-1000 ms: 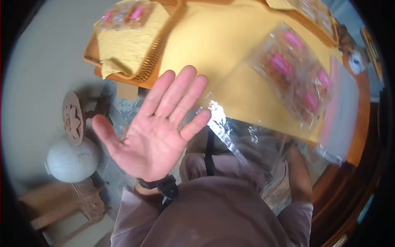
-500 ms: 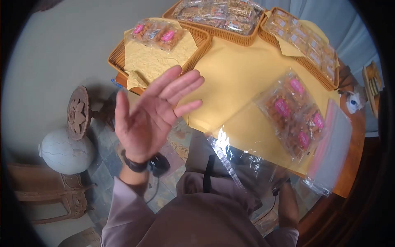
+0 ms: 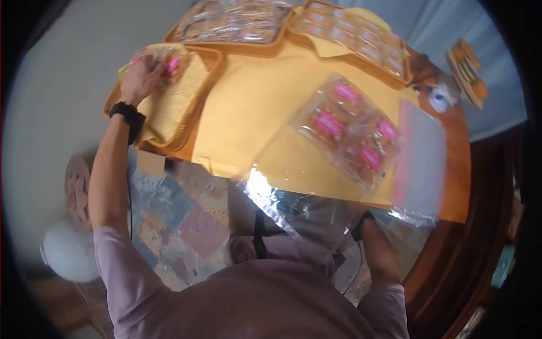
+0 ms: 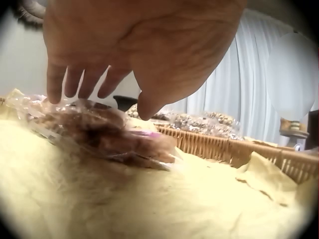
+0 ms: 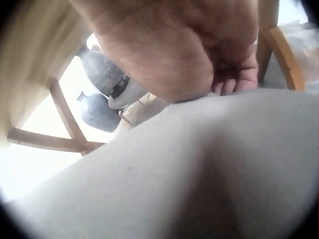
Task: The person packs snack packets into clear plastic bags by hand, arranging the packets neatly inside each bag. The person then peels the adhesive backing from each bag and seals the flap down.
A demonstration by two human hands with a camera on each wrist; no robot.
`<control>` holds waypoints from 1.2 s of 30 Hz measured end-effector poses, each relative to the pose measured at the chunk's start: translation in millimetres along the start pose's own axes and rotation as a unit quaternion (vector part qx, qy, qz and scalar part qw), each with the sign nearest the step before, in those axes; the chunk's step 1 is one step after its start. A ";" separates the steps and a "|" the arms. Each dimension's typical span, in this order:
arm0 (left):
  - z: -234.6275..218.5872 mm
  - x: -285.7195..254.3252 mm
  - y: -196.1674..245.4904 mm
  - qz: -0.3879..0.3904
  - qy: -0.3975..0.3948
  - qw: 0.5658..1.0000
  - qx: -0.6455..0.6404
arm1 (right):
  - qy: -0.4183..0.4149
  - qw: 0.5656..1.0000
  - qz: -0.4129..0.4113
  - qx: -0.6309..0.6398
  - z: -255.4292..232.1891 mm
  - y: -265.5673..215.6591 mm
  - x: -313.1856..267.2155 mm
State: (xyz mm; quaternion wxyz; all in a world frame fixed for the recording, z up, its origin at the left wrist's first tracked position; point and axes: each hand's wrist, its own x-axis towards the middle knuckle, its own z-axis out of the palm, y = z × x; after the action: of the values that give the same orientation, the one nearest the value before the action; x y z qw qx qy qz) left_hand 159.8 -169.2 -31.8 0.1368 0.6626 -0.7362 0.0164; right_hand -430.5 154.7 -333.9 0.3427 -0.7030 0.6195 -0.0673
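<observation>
My left hand [image 3: 141,79] reaches into the left wicker basket [image 3: 195,116], over snack packs with pink labels [image 3: 173,66]. In the left wrist view, the fingers point down around these clear-wrapped brown snacks [image 4: 94,129], with the thumb apart from them and the fingertips right at the wrapping. Crumpled yellow paper [image 4: 149,199] lines the basket. My right hand [image 5: 169,55] rests on the light trouser leg [image 5: 149,149], fingers loosely curled. A large clear plastic bag [image 3: 271,164] holding several pink-labelled snack packs [image 3: 328,122] lies on the yellow table cover, its end hanging over the front edge.
Two more wicker baskets of wrapped snacks, one at the back [image 3: 231,25] and one at the back right [image 3: 355,37], stand on the table. Flat pink-edged plastic bags [image 3: 420,164] lie at its right side. Left of the table are a pale round pot [image 3: 70,254] and carved wood.
My left hand has gone from palm-up in front of my body out to the packs in the left basket. The head view has swung, while the right arm stays low.
</observation>
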 end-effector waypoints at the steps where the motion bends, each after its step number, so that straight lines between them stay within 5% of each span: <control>1: -1.2 3.6 6.9 0.014 0.000 1.000 -0.008 | 0.006 1.000 0.018 0.006 6.0 -0.6 -6.2; 6: 17.0 21.9 -6.8 -0.003 0.000 0.996 0.091 | 0.021 0.994 0.095 0.055 -0.6 7.7 -2.8; 10: 6.4 13.8 5.9 0.007 0.039 0.998 0.050 | 0.019 0.986 0.138 0.090 -4.4 27.8 -20.9; 12: -8.2 8.4 21.1 0.009 0.018 0.998 0.055 | 0.032 0.988 0.146 0.030 -23.5 -25.4 -43.2; 14: -8.7 5.1 9.1 -0.009 -0.043 0.983 -0.176 | 0.033 0.987 0.153 -0.031 -57.4 -84.6 -71.3; 16: -9.1 6.3 1.5 -0.025 -0.066 0.981 -0.182 | -0.183 0.972 0.143 -0.044 -92.0 -124.2 -93.4; 17: -6.8 12.1 -9.9 -0.021 -0.075 0.979 -0.190 | -0.189 0.970 0.144 -0.040 -98.5 -132.0 -106.9; 21: -30.3 -7.8 20.2 0.000 -0.063 0.977 -0.203 | -0.068 0.986 -0.143 0.044 -133.8 -174.8 -150.9; 24: -70.5 -69.6 94.9 0.081 -0.043 0.965 -0.244 | -0.024 0.986 -0.145 0.074 -177.3 -223.1 -168.2; 25: -85.2 -97.4 121.2 0.110 -0.093 0.951 -0.273 | -0.034 0.985 -0.146 0.082 -184.4 -235.9 -169.3; 27: -114.5 -147.9 161.9 0.186 -0.207 0.915 -0.294 | 0.184 0.950 -0.245 -0.057 -189.9 -258.0 -165.1; 28: -123.8 -167.0 176.6 0.232 -0.270 0.890 -0.284 | 0.183 0.950 -0.247 -0.056 -186.9 -266.7 -156.9; 30: -122.5 -193.6 201.5 0.359 -0.373 0.821 -0.242 | 0.364 0.864 -0.312 -0.156 -182.1 -284.5 -136.2; 33: -97.3 -239.7 232.5 0.396 -0.377 0.799 -0.249 | 0.338 0.861 -0.305 -0.226 -182.5 -302.1 -112.7; 36: -71.7 -259.1 256.9 0.411 -0.285 0.852 -0.151 | 0.303 0.880 -0.294 -0.219 -178.9 -295.2 -100.3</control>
State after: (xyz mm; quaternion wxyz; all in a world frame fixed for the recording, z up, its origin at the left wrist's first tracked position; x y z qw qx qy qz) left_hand -57.2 128.3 19.7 0.0006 0.2459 -0.9416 -0.2299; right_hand -302.3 174.8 1.3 -0.0599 -0.8556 0.4563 -0.2370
